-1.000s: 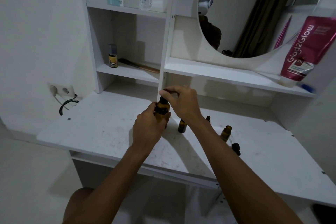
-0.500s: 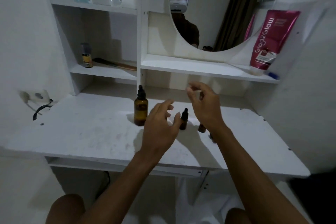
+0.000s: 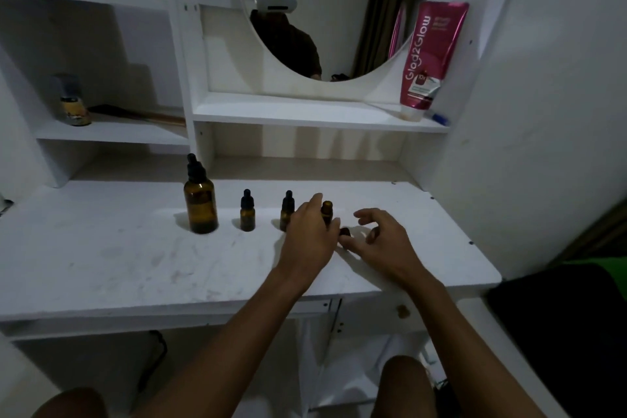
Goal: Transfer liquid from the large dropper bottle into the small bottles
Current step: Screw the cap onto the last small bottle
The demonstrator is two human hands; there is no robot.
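Note:
The large amber dropper bottle [image 3: 200,204] stands capped at the back left of the white table [image 3: 112,258]. To its right stand two small capped amber bottles, one [image 3: 247,213] on its own and the other [image 3: 286,209] partly hidden behind my left hand [image 3: 310,237]. That hand's fingers wrap a third small bottle [image 3: 327,211], upright and without a cap. My right hand [image 3: 385,243] hovers low beside it with fingers apart, its thumb tip touching a small dark dropper cap [image 3: 345,232] lying on the table.
Shelves rise behind the table with a round mirror [image 3: 339,10] above. A pink tube [image 3: 427,58] leans on the right shelf, and a small can [image 3: 73,102] stands on the left shelf. A white wall closes the right side. My knees are under the table.
Both hands have let go of the large bottle, which now stands on the table, and moved right to the uncapped small bottle and its cap. The view has shifted left and down.

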